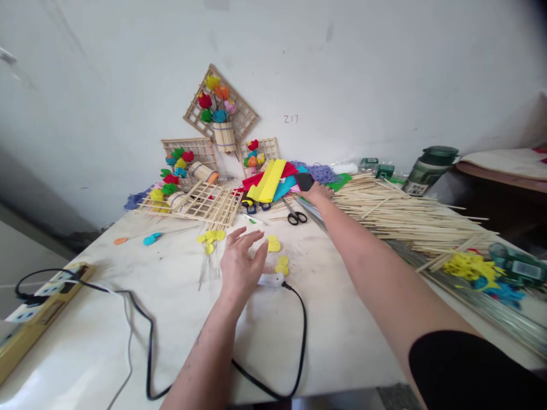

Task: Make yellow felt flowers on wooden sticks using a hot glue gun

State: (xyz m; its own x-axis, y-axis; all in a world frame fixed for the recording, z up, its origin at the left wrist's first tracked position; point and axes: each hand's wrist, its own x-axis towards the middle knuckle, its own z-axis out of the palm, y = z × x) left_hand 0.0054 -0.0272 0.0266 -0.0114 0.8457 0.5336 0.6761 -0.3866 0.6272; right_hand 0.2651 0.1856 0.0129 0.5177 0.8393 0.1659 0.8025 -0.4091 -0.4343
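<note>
My left hand point(241, 259), palm down with fingers apart and nothing in them, is over the marble-like tabletop, beside a white tool point(270, 279) with a black cord. Close to its fingertips are yellow petal pieces point(273, 244), with more yellow petals point(210, 238) on thin wires to its left. My right hand point(317, 195) reaches to the back, against a black piece point(305, 181) beside the coloured sheets; its fingers are too small and partly hidden to read. Yellow strips point(269, 181) lie over red and blue sheets. Black-handled scissors point(296, 217) rest nearer me.
Stick lattices with colourful flowers point(224, 108) stand at the back left. Many wooden sticks point(397, 210) spread across the right, near a green bottle point(431, 169). A power strip point(47, 304) lies at the left edge; its black cable point(150, 336) loops across the front.
</note>
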